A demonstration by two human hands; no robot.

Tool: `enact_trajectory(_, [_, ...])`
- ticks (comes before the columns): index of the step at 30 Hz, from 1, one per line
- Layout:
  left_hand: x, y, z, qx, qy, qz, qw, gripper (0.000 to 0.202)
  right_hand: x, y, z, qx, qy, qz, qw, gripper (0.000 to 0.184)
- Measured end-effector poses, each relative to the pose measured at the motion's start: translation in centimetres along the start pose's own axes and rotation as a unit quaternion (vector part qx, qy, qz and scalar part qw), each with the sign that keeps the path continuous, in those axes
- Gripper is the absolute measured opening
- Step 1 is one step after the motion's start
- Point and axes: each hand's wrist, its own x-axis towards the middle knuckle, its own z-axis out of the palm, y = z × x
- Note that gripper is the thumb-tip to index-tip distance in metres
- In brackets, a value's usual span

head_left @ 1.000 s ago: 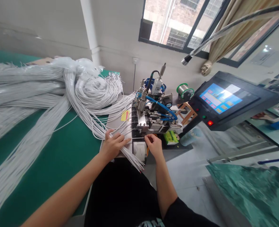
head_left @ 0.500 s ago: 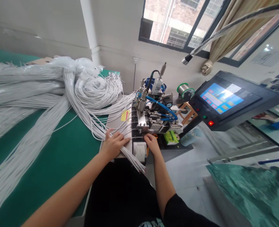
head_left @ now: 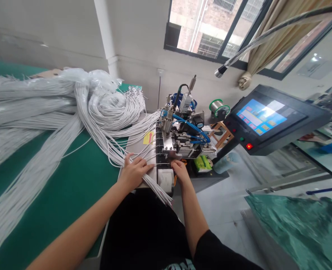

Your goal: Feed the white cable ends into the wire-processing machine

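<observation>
White wires (head_left: 158, 188) lie fanned under the left hand (head_left: 133, 173), which presses on them flat with fingers spread, gripping nothing. Just right of it, the right hand (head_left: 180, 170) curls its fingertips against the near edge of a small machine (head_left: 182, 140); whether it pinches a wire I cannot tell. Both rest on a grey plate (head_left: 139, 144) on a green table (head_left: 70, 187). Far left sprawls a big heap of cable (head_left: 42, 101); right, a lit touchscreen (head_left: 260, 116), a window (head_left: 208, 26) beyond.

A factory workshop: heaps of white cables (head_left: 42, 108) cover a green surface (head_left: 70, 191) beside a small wire-processing machine (head_left: 182, 135) with blue air hoses, a touch-screen control panel (head_left: 263, 118) alongside.
</observation>
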Motion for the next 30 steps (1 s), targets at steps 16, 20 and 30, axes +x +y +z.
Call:
enact_trajectory(16, [0.2,0.3,-0.2,-0.005,0.041,-0.076,0.996,0.017,-5.3,-4.2,-1.9,-0.129,0.048,-0.087,0.987,0.035])
enact_trajectory(20, [0.2,0.1,-0.2,-0.006,0.051,-0.038,0.998,0.019,-7.5,-6.9,-1.9,-0.171,-0.022,-0.124,0.977,0.032])
enact_trajectory(30, [-0.1,-0.2,-0.4,-0.013,0.079,0.006,0.997,0.022,-10.3,-9.1,-1.0,-0.331,-0.266,-0.165,0.89,0.015])
